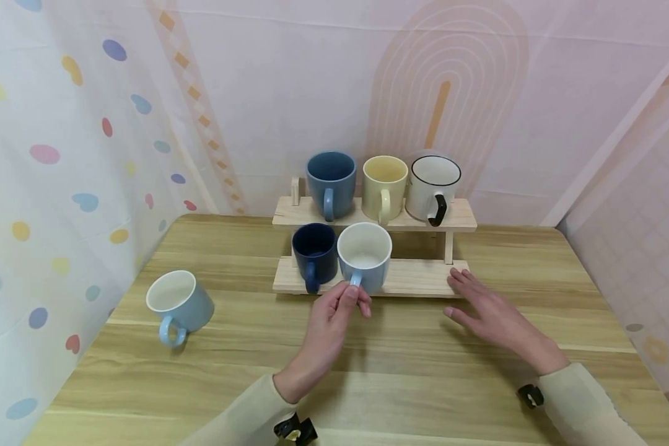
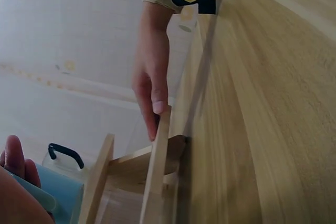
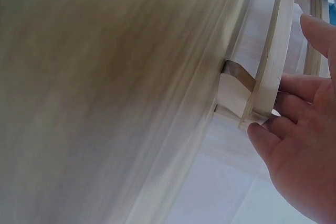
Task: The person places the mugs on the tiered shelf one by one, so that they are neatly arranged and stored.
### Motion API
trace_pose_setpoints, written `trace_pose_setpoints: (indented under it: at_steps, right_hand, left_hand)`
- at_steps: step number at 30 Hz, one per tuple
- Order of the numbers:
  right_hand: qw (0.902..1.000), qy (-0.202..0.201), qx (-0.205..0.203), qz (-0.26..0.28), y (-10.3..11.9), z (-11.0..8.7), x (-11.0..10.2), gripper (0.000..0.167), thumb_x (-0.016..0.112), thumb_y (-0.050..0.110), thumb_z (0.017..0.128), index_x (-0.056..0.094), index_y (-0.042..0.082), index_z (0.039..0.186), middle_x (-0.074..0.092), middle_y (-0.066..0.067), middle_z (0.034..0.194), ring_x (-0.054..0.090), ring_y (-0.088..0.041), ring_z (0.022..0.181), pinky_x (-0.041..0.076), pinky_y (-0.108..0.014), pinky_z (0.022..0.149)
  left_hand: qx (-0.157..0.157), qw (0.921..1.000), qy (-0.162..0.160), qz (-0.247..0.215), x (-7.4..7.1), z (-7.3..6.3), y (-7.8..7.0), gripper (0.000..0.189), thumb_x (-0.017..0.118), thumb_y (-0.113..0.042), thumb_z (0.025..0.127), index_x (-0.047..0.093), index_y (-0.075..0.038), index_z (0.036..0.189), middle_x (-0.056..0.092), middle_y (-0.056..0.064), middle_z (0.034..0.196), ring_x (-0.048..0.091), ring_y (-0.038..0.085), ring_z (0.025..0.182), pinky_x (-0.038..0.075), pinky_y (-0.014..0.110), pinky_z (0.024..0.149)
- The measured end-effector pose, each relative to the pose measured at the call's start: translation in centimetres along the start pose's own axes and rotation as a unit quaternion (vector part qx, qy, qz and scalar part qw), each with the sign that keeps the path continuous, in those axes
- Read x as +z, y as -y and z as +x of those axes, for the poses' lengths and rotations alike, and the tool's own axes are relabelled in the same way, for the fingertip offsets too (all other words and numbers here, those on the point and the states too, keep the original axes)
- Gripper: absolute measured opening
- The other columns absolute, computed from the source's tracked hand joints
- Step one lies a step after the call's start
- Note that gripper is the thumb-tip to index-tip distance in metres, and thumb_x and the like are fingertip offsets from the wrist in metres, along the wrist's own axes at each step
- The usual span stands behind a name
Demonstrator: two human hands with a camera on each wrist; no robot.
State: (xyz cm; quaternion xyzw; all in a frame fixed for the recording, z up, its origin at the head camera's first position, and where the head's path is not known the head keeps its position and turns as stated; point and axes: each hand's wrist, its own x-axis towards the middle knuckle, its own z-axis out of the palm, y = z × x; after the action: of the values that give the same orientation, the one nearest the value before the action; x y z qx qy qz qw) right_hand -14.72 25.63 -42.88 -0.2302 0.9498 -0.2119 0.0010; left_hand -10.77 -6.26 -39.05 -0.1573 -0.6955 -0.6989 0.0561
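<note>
My left hand [image 1: 330, 322] pinches the handle of a light blue mug [image 1: 372, 272] with a white inside. The mug is upright at the front of the lower shelf of a wooden rack [image 1: 424, 277], just right of a navy mug [image 1: 314, 254]. In the left wrist view, part of the light blue mug [image 2: 63, 192] shows beside the fingers. My right hand [image 1: 493, 316] is at the right end of the lower shelf, fingers extended; the right wrist view has its fingertips touching the shelf end [image 3: 260, 106].
On the upper shelf [image 1: 284, 214] stand a blue mug [image 1: 334, 186], a yellow mug [image 1: 383, 183] and a white mug [image 1: 424, 198] with a black rim and handle. Another light blue mug [image 1: 192, 310] is on the table [image 1: 245, 371] at the left. Patterned curtains [image 1: 290, 93] surround the table.
</note>
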Motion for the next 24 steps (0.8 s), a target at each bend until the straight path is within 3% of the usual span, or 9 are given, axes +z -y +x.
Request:
trace_pose_setpoints:
  at_steps: [5, 16, 24]
  right_hand:
    - [1.0000, -0.005, -0.005, -0.003, 0.1, -0.1, -0.1, 0.070, 0.063, 0.040, 0.104, 0.044, -0.007, 0.152, 0.032, -0.023, 0.164, 0.028, -0.047, 0.150, 0.029, -0.065, 0.116]
    - [1.0000, -0.003, -0.002, -0.001, 0.0, 0.0, 0.0, 0.070, 0.063, 0.039, 0.104, 0.044, -0.007, 0.152, 0.032, -0.023, 0.164, 0.028, -0.047, 0.150, 0.029, -0.064, 0.117]
    - [1.0000, 0.001, 0.005, 0.002, 0.0, 0.1, 0.1, 0.071, 0.062, 0.041, 0.104, 0.042, -0.006, 0.154, 0.030, -0.021, 0.165, 0.026, -0.046, 0.151, 0.028, -0.063, 0.118]
  left_hand:
    - [-0.005, 0.9999, -0.014, -0.005, 0.5, 0.6, 1.2, 0.029, 0.049, -0.013, 0.111, 0.066, 0.006, 0.097, 0.066, 0.014, 0.079, 0.064, 0.017, 0.086, 0.049, 0.028, 0.093]
    - [-0.054, 0.9980, -0.032, -0.002, 1.0, 1.7, 3.3, 0.032, 0.047, -0.016, 0.112, 0.065, 0.008, 0.100, 0.068, 0.013, 0.080, 0.062, 0.017, 0.095, 0.045, 0.027, 0.096]
    - [-0.056, 0.9976, -0.034, 0.021, 0.9, 2.2, 4.7, 0.033, 0.048, -0.019, 0.112, 0.066, 0.007, 0.103, 0.071, 0.014, 0.083, 0.063, 0.018, 0.099, 0.044, 0.028, 0.097]
